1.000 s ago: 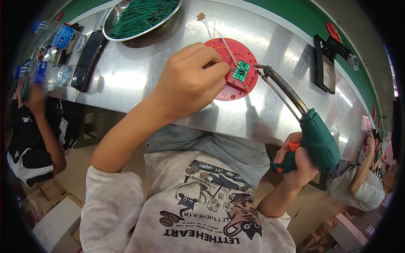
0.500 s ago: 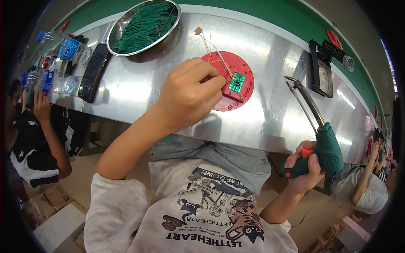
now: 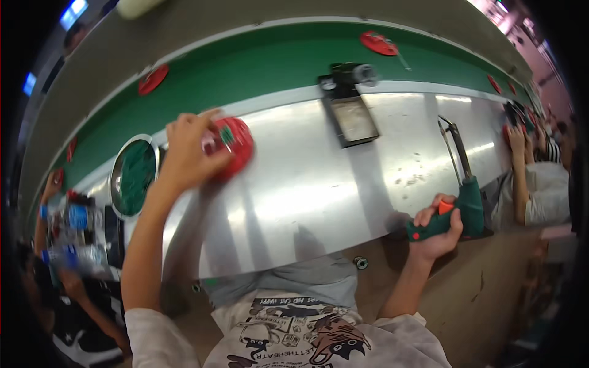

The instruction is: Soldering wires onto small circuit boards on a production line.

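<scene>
My left hand [image 3: 190,150] is closed around a round red plastic disc [image 3: 245,147], thumb on the near side and fingers on the far side. A small green circuit board [image 3: 227,135] sits on the disc; its wires cannot be made out through the blur. The disc is over the far side of the metal table, and whether it touches the surface I cannot tell. My right hand [image 3: 438,230] grips a green soldering gun [image 3: 471,205] with a red trigger, its tip pointing up and away over the table.
A steel bowl [image 3: 156,161] of green wires stands left of my left arm, near plastic bottles [image 3: 76,218]. A black soldering stand [image 3: 354,122] sits toward the back. Red discs [image 3: 379,43] lie along the green belt [image 3: 282,56]. Co-workers sit on both sides.
The view has swung to the right. My left hand has gone from fingers over the circuit board to gripping the red disc, shifted toward the green belt. The soldering gun stays in my right hand.
</scene>
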A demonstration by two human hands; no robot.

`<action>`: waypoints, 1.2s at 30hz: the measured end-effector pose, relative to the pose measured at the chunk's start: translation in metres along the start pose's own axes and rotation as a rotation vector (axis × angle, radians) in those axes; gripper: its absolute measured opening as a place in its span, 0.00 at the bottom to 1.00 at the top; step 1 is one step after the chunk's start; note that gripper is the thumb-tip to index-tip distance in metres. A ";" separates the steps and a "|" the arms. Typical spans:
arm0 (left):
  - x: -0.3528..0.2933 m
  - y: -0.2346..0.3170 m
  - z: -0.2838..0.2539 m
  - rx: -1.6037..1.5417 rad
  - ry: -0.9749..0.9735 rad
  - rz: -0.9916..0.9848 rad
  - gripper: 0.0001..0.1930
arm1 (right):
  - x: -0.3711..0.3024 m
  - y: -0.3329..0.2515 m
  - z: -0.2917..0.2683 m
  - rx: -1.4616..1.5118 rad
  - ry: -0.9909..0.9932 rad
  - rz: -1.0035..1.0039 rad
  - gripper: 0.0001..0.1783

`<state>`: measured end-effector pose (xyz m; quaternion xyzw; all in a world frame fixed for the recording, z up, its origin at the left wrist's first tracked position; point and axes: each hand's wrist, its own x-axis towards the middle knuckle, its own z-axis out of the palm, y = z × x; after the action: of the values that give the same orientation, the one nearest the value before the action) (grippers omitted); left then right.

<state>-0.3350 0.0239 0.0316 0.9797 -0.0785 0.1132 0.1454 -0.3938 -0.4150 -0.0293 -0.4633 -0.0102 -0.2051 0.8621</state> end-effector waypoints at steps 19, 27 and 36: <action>0.468 0.260 0.192 -0.063 -0.609 -0.048 0.32 | 0.039 -0.013 0.004 -0.146 0.462 0.066 0.13; 0.416 0.185 0.051 0.250 -0.288 0.476 0.15 | 0.036 -0.004 -0.001 -0.080 0.451 0.045 0.13; 0.084 0.039 -0.096 0.037 -0.350 0.570 0.02 | 0.030 -0.003 -0.001 -0.164 0.356 0.008 0.16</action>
<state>-0.2806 0.0062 0.1521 0.9254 -0.3711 -0.0195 0.0744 -0.3672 -0.4277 -0.0214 -0.4886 0.1612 -0.2807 0.8102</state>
